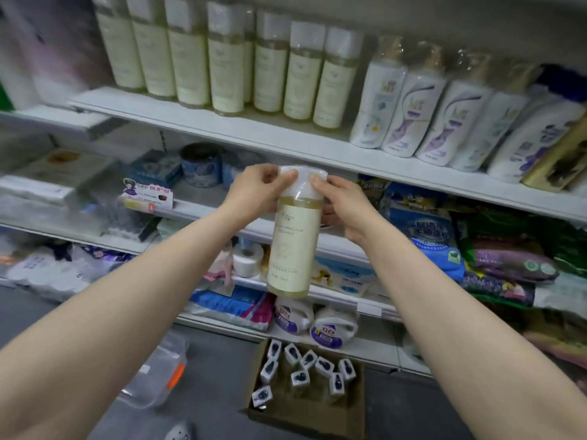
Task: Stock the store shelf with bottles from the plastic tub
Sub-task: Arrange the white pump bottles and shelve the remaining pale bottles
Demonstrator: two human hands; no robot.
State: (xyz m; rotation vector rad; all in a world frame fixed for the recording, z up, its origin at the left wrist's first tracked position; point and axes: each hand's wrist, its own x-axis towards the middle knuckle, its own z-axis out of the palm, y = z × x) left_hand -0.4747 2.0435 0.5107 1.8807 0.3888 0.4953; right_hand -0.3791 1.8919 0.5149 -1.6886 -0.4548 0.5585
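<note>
The left hand (254, 193) at 9 o'clock and right hand (344, 206) at 3 o'clock pinch the white cap (303, 185) of a tall, clear plastic bottle of pale yellow liquid (293, 246), held upright mid-frame. Matching bottles (226, 61) line the white shelf (190, 118) at 12 o'clock.

A cardboard box (317, 414) of small white packs (300, 377) sits on the grey floor (222, 360), near two purple-labelled jugs (327, 330).
</note>
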